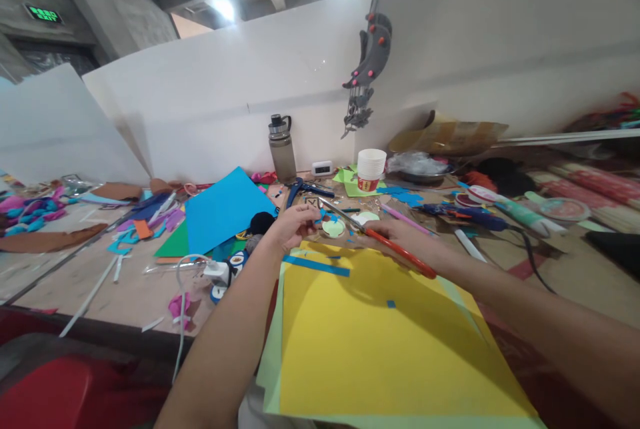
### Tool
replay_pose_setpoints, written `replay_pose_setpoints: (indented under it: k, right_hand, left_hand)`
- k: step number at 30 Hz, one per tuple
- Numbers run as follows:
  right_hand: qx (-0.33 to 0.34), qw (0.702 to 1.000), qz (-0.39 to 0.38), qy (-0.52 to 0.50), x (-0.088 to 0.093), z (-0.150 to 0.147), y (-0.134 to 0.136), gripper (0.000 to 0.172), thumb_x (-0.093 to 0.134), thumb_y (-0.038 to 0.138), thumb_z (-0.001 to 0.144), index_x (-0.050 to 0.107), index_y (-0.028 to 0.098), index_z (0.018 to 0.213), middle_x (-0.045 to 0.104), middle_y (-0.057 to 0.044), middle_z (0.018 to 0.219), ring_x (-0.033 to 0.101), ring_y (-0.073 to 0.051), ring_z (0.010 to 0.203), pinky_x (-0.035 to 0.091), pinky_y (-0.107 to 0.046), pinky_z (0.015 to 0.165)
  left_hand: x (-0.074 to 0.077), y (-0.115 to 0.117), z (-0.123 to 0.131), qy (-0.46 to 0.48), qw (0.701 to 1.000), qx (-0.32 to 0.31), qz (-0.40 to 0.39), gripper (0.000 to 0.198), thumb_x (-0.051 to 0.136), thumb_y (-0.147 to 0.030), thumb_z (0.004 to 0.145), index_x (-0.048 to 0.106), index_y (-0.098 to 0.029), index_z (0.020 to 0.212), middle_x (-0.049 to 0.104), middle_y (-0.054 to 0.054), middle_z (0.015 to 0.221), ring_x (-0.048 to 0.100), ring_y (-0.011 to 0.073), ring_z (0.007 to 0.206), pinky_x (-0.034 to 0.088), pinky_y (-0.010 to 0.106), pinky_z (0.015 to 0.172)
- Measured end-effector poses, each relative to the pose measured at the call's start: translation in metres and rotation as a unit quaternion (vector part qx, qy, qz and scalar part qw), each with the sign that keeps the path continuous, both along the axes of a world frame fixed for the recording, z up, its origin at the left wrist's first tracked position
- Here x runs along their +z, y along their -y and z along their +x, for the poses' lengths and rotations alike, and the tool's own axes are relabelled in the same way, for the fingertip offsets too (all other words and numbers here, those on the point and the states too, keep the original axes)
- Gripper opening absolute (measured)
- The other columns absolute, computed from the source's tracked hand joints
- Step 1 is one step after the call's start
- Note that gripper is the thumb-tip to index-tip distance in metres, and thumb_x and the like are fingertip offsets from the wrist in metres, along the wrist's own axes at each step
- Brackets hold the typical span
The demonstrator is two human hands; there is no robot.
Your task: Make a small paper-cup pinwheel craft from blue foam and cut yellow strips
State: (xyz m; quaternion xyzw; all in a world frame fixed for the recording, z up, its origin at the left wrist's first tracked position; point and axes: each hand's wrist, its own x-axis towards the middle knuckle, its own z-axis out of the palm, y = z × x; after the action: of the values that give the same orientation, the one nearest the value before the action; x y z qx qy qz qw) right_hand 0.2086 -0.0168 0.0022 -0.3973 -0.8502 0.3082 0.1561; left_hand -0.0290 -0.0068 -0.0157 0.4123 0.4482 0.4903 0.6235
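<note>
My right hand (400, 234) grips red-handled scissors (373, 234), the blades pointing left toward my other hand. My left hand (295, 224) pinches a small blue paper piece (323, 217) at the blade tips. Both hands hover over the far edge of a big yellow sheet (380, 342) that lies on a pale green sheet. A blue paper strip (316, 266) and tiny blue scraps lie on the yellow sheet. A pale green disc (333, 228) lies just beyond the hands.
A large blue sheet (223, 210) and green sheet lie at left among paper scraps. A water bottle (281, 149), stacked paper cups (371, 169), a blue glue gun (305, 189) and a white partition wall stand behind. Rolls and tubes crowd the right.
</note>
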Motion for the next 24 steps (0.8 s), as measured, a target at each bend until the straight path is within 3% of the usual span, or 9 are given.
replay_pose_setpoints:
  k: [3, 5, 8, 12, 14, 17, 19, 24]
  right_hand:
    - [-0.01, 0.999, 0.018, 0.042, -0.004, 0.006, 0.004, 0.033, 0.046, 0.047, 0.083, 0.062, 0.019, 0.075, 0.064, -0.007, 0.075, 0.058, -0.02, 0.068, 0.042, -0.028, 0.058]
    - [0.007, 0.996, 0.056, 0.076, -0.012, 0.013, 0.009, 0.028, 0.051, 0.044, 0.081, 0.067, 0.023, 0.091, 0.067, -0.008, 0.086, 0.061, -0.023, 0.076, 0.043, -0.03, 0.062]
    - [0.01, 0.989, 0.062, 0.133, -0.021, 0.023, 0.021, 0.029, 0.057, 0.042, 0.076, 0.067, 0.027, 0.099, 0.068, -0.007, 0.085, 0.061, -0.024, 0.071, 0.042, -0.03, 0.057]
    - [0.098, 0.982, 0.056, 0.155, -0.01, 0.025, 0.031, 0.03, 0.065, 0.036, 0.07, 0.066, 0.029, 0.099, 0.068, -0.005, 0.097, 0.062, -0.026, 0.086, 0.045, -0.033, 0.068]
    - [0.075, 0.981, 0.072, 0.161, -0.001, 0.018, 0.029, 0.026, 0.06, 0.041, 0.077, 0.068, 0.027, 0.097, 0.068, -0.007, 0.092, 0.062, -0.027, 0.086, 0.045, -0.035, 0.07]
    - [0.001, 0.981, 0.186, 0.051, 0.003, -0.004, 0.016, 0.026, 0.051, 0.037, 0.085, 0.067, 0.021, 0.099, 0.065, -0.01, 0.097, 0.059, -0.025, 0.091, 0.044, -0.035, 0.077]
    - [0.0, 0.97, 0.241, -0.018, -0.003, -0.02, 0.003, 0.029, 0.055, 0.034, 0.085, 0.063, 0.018, 0.108, 0.061, -0.011, 0.108, 0.054, -0.025, 0.103, 0.043, -0.036, 0.086]
    - [0.013, 0.96, 0.277, -0.048, -0.031, -0.046, -0.024, 0.034, 0.071, 0.027, 0.071, 0.063, 0.017, 0.102, 0.058, -0.011, 0.101, 0.054, -0.024, 0.096, 0.044, -0.039, 0.084]
  left_hand:
    - [-0.001, -0.004, -0.007, 0.005, 0.992, 0.124, -0.008, 0.02, 0.073, -0.017, 0.058, 0.054, -0.014, 0.063, 0.049, -0.003, 0.053, 0.046, 0.0051, 0.047, 0.032, 0.016, 0.041]
    - [-0.001, -0.006, -0.01, -0.003, 0.987, 0.159, -0.006, 0.022, 0.075, -0.02, 0.058, 0.055, -0.014, 0.064, 0.047, -0.004, 0.051, 0.043, 0.004, 0.044, 0.027, 0.015, 0.038]
    - [-0.001, -0.004, -0.006, -0.043, 0.993, 0.111, -0.006, 0.026, 0.079, -0.025, 0.055, 0.058, -0.013, 0.065, 0.049, -0.003, 0.051, 0.04, 0.0028, 0.041, 0.021, 0.015, 0.036]
    - [-0.002, 0.0, 0.006, -0.133, 0.99, 0.038, -0.027, 0.028, 0.081, -0.03, 0.054, 0.061, -0.012, 0.06, 0.055, 0.0, 0.051, 0.039, 0.0026, 0.039, 0.018, 0.016, 0.034]
    - [-0.003, 0.001, 0.009, -0.16, 0.987, 0.018, -0.024, 0.028, 0.08, -0.032, 0.055, 0.062, -0.011, 0.059, 0.058, 0.002, 0.053, 0.04, 0.003, 0.039, 0.019, 0.017, 0.034]
    - [-0.007, 0.001, 0.01, -0.185, 0.983, -0.004, -0.012, 0.027, 0.078, -0.034, 0.056, 0.064, -0.011, 0.06, 0.06, 0.003, 0.054, 0.041, 0.0036, 0.04, 0.02, 0.017, 0.035]
    - [-0.009, 0.001, 0.011, -0.202, 0.979, -0.02, -0.015, 0.026, 0.077, -0.034, 0.058, 0.064, -0.012, 0.059, 0.056, 0.001, 0.049, 0.037, 0.0038, 0.038, 0.019, 0.018, 0.035]
    - [-0.015, 0.001, 0.015, -0.173, 0.982, -0.032, -0.067, 0.025, 0.075, -0.03, 0.058, 0.056, -0.014, 0.053, 0.046, -0.003, 0.041, 0.029, 0.0029, 0.034, 0.013, 0.019, 0.034]
